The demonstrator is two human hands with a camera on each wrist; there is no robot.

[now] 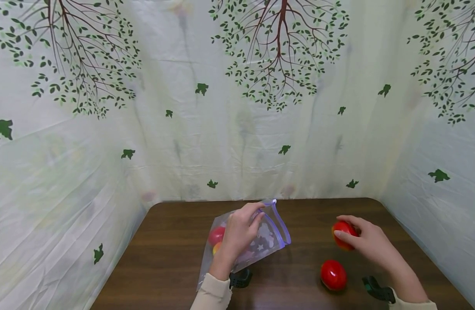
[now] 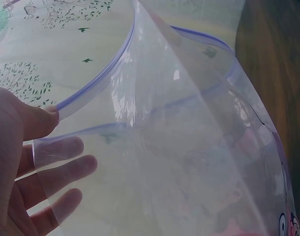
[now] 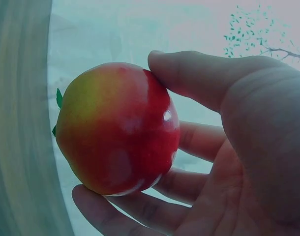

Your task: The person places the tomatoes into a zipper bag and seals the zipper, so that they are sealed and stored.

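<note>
My left hand (image 1: 239, 230) pinches the rim of a clear zip bag (image 1: 270, 241) with a purple seal. In the left wrist view the thumb lies outside the rim and the other fingers show through the plastic; the bag's mouth gapes. A red fruit (image 1: 217, 235) and a yellow one (image 1: 216, 248) show inside the bag, partly behind the hand. On the right, my right hand (image 1: 371, 243) holds a glossy red apple (image 3: 118, 130) with a yellow patch and green leaf tips, thumb on one side and fingers on the other. Nearer me a second red fruit (image 1: 333, 275) sits on the table.
The brown wooden table (image 1: 171, 258) ends at a pale curtain (image 1: 241, 172) printed with trees and leaves. Curtain also hangs at the left and right sides. Each wrist wears a black camera mount (image 1: 241, 278).
</note>
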